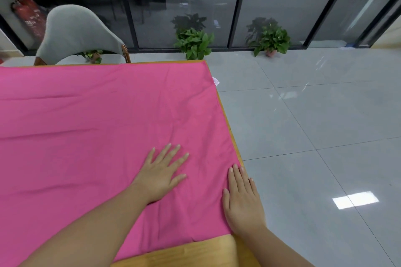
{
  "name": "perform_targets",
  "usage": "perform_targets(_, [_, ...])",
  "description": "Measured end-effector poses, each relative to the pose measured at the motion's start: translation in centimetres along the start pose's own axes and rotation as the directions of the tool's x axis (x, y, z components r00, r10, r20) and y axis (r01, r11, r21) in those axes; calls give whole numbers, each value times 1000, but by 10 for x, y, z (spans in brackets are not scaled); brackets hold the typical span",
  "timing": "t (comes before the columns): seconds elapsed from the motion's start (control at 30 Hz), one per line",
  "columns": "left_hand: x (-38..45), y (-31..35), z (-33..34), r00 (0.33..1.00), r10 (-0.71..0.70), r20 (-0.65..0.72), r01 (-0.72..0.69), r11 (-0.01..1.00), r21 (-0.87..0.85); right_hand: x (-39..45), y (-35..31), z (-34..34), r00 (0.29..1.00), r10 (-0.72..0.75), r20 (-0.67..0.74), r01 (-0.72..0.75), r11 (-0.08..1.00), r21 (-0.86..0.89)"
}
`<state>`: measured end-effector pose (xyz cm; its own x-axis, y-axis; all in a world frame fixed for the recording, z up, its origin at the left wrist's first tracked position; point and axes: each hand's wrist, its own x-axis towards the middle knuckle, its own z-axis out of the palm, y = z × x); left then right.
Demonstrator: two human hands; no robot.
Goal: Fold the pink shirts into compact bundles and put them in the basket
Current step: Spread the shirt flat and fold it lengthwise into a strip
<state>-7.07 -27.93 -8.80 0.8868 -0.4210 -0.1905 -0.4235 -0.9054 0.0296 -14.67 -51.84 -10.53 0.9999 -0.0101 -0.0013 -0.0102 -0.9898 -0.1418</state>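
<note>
Here, head view: pink shirt (97, 119) spread flat over counter (184, 251), long axis running left to right, cloth running out of frame at left. Left hand (161, 174) flat, fingers spread, pressing cloth inboard of near right corner. Right hand (243, 201) flat, fingers together, nearer right hem, at counter edge. Neither grip pinches anything. Shirt lies mostly left of and beyond both hands; likely next fold carries right hem leftward. Bare wood only along near edge; open floor (314, 115) right. Basket not in view.
</note>
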Motion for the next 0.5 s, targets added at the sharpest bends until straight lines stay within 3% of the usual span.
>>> perform_targets(0.13, [-1, 7, -7, 911, -326, -251, 291, 942, -168, -1, 0, -2, 1000, -21, 16, 21, 1000, -1])
perform_targets(0.23, [1, -1, -17, 855, -505, -121, 461, 845, -271, -1, 0, -3, 998, -44, 36, 44, 999, -9])
perform_targets(0.5, [25, -34, -18, 938, -345, 24, 337, 898, -282, -3, 0, -3, 999, -41, 10, 40, 994, 99])
